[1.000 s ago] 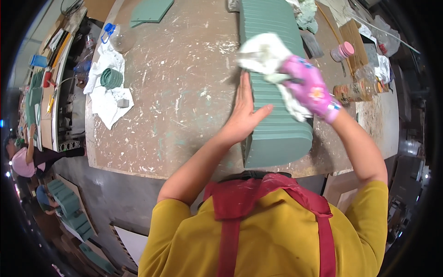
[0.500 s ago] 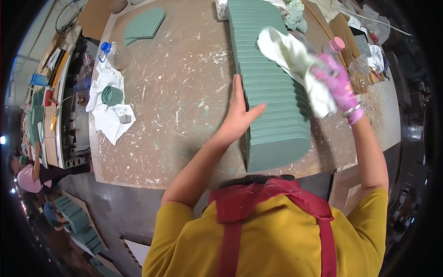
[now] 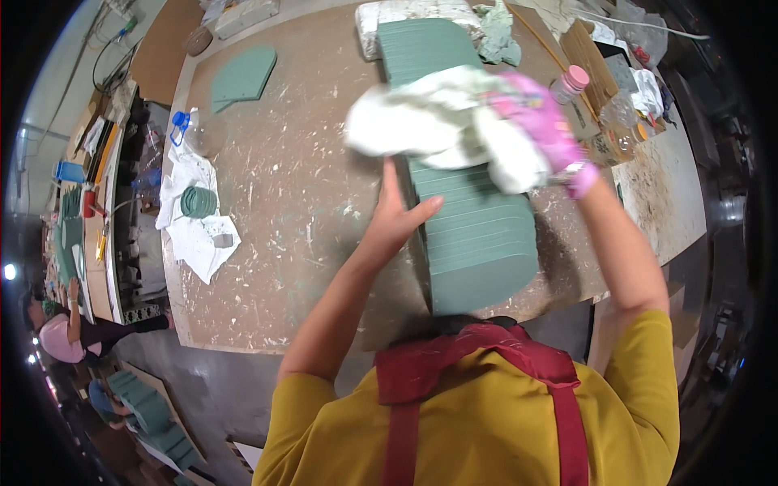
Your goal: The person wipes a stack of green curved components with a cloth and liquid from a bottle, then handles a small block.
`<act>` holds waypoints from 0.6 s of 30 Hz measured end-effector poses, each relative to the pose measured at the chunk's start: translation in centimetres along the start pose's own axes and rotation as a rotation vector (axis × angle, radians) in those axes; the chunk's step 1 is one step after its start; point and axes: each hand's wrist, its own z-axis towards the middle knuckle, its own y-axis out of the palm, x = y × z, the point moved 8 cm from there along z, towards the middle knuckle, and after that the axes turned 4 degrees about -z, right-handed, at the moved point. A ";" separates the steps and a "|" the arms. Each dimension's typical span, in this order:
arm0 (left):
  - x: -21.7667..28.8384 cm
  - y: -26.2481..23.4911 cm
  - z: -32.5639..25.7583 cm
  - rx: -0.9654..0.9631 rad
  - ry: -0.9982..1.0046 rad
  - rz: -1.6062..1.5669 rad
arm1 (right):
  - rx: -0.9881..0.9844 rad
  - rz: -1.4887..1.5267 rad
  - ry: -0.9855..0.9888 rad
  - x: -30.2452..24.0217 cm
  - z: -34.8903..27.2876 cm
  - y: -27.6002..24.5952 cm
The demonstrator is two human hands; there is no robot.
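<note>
Cloth (image 3: 417, 121), white and partly blurred in the head view, is grasped by the right hand (image 3: 541, 130), which wears a pink patterned glove. Fingers are closed over the bunched fabric; their exact spread cannot be told behind the folds and blur. The cloth hangs across the upper part of the green stack (image 3: 480, 243), its free end extending past the stack's left edge, just above the left fingertips. Firm contact between cloth and stack cannot be confirmed.

The right forearm rises from the lower right, elbow bent, with the hand directed up and inward; 1 metallic band is at the wrist.

The left hand (image 3: 395, 217) is bare and unclenched, grasping nothing around. Its thumb is spread wide and points right over the stack's left edge, while the fingers extend away from the body along that side. The left forearm slants up and right from the lower edge.

The stack, of many thin layers, lies lengthwise on the worn brown table (image 3: 300, 186), near end toward the red apron (image 3: 478, 356), far end by a white wrapped block (image 3: 369, 32)
</note>
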 end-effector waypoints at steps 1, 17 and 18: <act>-0.7 0.0 0.3 -0.016 0.030 -0.094 | 0.053 0.017 -0.016 -1.0 -1.1 -1.3; -3.5 0.9 2.1 0.004 0.009 0.024 | -0.177 -0.908 -0.339 -1.1 0.2 4.6; -3.7 0.9 2.0 0.007 0.005 0.018 | -0.130 -0.937 -0.307 -1.4 -0.1 4.3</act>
